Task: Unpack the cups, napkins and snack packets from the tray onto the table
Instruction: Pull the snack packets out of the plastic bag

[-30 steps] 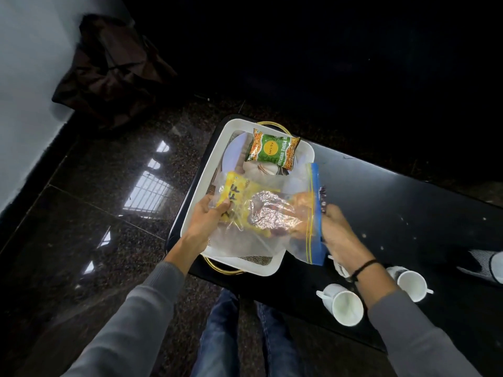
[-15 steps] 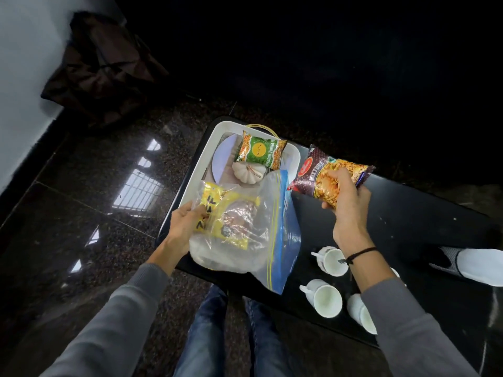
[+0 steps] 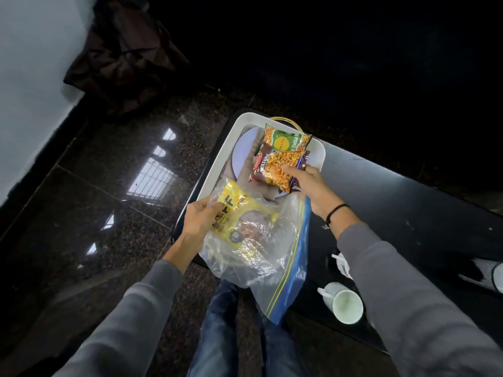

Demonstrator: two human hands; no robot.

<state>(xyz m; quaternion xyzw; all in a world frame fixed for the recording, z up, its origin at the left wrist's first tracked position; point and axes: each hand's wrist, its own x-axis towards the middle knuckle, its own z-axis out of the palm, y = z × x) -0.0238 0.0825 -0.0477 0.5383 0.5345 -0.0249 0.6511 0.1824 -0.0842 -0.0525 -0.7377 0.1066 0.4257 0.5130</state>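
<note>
A white tray (image 3: 217,159) sits at the left end of the black table (image 3: 394,202). My left hand (image 3: 200,221) grips a clear zip bag (image 3: 261,254) with a blue seal strip, held over the tray's near end; a yellow packet (image 3: 235,205) and a foil-wrapped item show through it. My right hand (image 3: 304,180) holds a red-and-orange mixture snack packet (image 3: 272,170) low over the tray. A green snack packet (image 3: 288,141) lies in the tray's far end. A white plate (image 3: 243,151) lies under the packets.
White cups stand on the table near my right arm: one cup (image 3: 347,304) in full view, another cup (image 3: 341,263) half hidden by my sleeve. A dark bag (image 3: 122,58) slumps by the wall. The polished stone floor lies left of the table.
My right hand has brought the red-and-orange packet from above the table back down over the tray, beside the green packet. My left hand still holds the zip bag.
</note>
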